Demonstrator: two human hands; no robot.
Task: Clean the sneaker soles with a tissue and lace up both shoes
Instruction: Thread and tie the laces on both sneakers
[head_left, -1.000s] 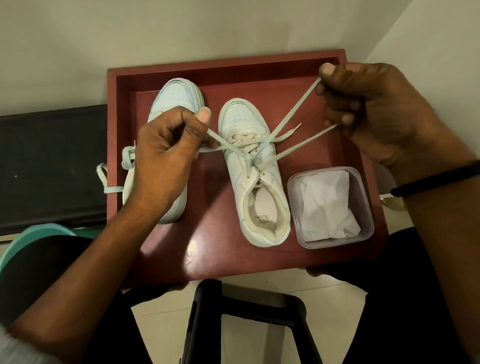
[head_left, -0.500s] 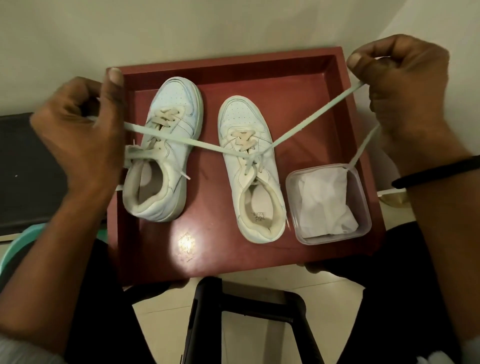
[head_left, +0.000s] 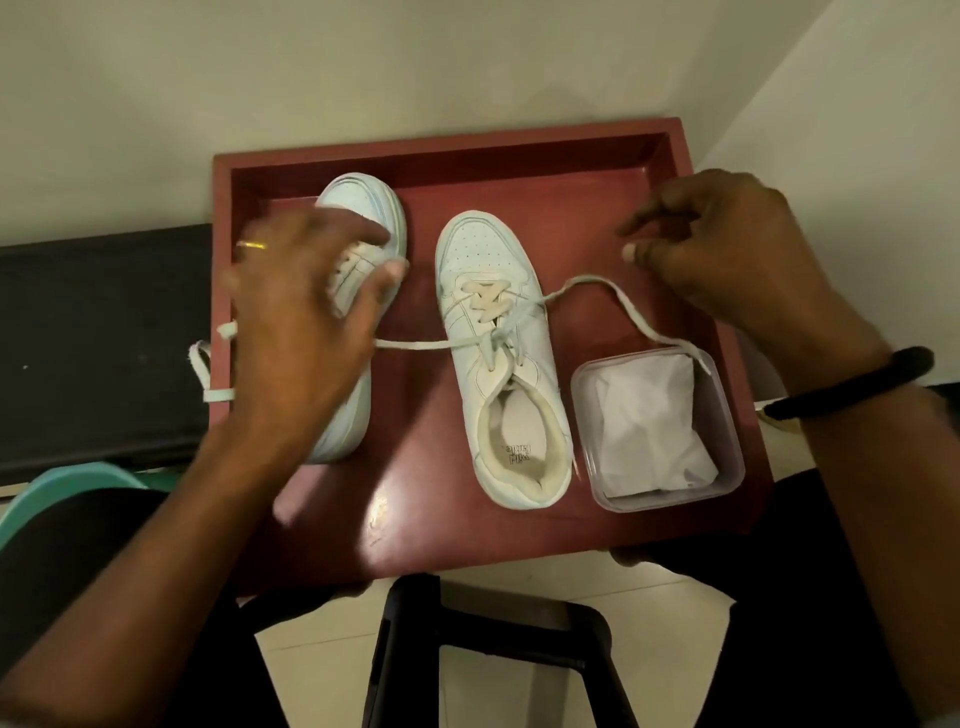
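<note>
Lacing step: flat white lace (head_left: 587, 283) slack on white leather sneaker (head_left: 491, 254); left hand (head_left: 296, 322), right hand (head_left: 727, 249) spread (empty); next, pinch ends.

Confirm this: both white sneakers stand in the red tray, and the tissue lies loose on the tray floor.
Wrong on the tissue: the head view shows it inside a clear plastic container that stands in the red tray. The left sneaker and the right sneaker do stand in that tray.

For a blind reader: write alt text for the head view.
A person's left hand and right hand hover over two white sneakers in a red wooden tray; one sneaker's pale lace lies slack, reaching a clear plastic tub of white tissue.
</note>
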